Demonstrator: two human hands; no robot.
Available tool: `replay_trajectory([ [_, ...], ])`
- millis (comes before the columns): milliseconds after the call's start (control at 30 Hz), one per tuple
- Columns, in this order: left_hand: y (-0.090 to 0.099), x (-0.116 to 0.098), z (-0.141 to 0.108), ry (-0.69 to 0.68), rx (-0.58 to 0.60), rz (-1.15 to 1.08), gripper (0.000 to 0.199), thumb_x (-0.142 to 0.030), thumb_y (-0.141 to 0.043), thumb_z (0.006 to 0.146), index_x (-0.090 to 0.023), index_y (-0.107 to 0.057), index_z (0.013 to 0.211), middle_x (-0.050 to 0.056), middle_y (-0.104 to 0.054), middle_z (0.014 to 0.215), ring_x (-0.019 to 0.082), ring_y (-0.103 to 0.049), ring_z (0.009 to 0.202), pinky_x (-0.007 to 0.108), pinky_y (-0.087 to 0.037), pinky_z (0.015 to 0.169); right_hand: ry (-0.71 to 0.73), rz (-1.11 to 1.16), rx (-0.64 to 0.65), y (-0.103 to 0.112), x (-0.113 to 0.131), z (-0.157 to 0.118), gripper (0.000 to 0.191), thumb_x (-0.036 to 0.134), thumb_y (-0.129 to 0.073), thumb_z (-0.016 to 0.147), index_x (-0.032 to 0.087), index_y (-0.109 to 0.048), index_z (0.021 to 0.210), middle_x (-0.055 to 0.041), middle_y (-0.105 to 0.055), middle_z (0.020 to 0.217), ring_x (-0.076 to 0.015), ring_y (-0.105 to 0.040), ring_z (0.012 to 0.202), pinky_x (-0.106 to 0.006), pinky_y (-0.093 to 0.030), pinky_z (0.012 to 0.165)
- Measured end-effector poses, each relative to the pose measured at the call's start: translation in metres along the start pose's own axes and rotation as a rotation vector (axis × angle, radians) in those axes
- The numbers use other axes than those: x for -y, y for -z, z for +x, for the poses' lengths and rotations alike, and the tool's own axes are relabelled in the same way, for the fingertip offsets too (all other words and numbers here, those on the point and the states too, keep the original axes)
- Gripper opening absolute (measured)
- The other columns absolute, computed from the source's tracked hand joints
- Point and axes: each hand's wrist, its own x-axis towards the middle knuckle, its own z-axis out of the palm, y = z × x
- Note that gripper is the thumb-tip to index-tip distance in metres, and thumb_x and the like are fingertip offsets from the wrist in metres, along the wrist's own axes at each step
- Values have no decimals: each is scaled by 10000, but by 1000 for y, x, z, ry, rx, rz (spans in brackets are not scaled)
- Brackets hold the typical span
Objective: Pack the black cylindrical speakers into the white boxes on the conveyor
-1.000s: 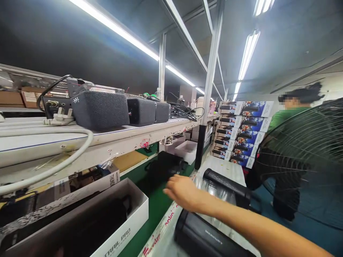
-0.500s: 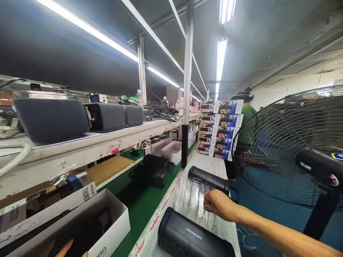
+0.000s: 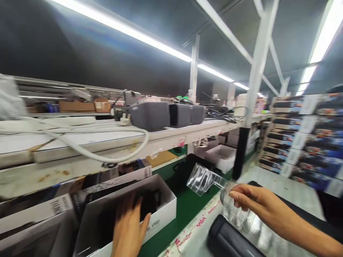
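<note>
My left hand [image 3: 130, 225] reaches over the near side of an open white box [image 3: 164, 217], fingers spread against the dark item inside it. In my right hand [image 3: 248, 200] is a clear plastic bag [image 3: 202, 180], pinched between thumb and fingers; its flap extends left over the green surface. More clear plastic [image 3: 252, 223] lies beneath this hand on the white side table. A black cylindrical speaker [image 3: 232, 239] rests nearer to me, below the right hand. Another dark item shows partly behind my right forearm.
Grey speakers [image 3: 150, 116] and a white cable [image 3: 120, 159] sit on the upper shelf. Printed boxes [image 3: 284, 139] are stacked at the right. A post [image 3: 241, 153] rises beside the green surface [image 3: 174, 200]. Another open white box [image 3: 227, 160] stands farther back.
The view has turned left. My right hand has lifted clear plastic toward the green surface. My left hand shows more fully, over the open box.
</note>
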Motion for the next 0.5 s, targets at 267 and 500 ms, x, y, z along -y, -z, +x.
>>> replay_trajectory([
  [267,18,7,53,-1,474,-98,957,-371,-804,700,-169,-401,1544,154,-376,1617,366,-355,1476,509,-313,1223,-281,1053,120,-147,64,126,472,535,-882,721,145,-638,827,8,-595,694,-86,-496,568,-210,-424,573],
  [500,-6,16,57,76,499,-151,1286,-122,-931,432,-118,-330,1570,266,-425,1546,437,-366,1450,611,-264,1216,-492,1179,98,-204,36,131,339,292,-902,712,145,-610,801,25,-572,664,-63,-449,510,-169,-342,456],
])
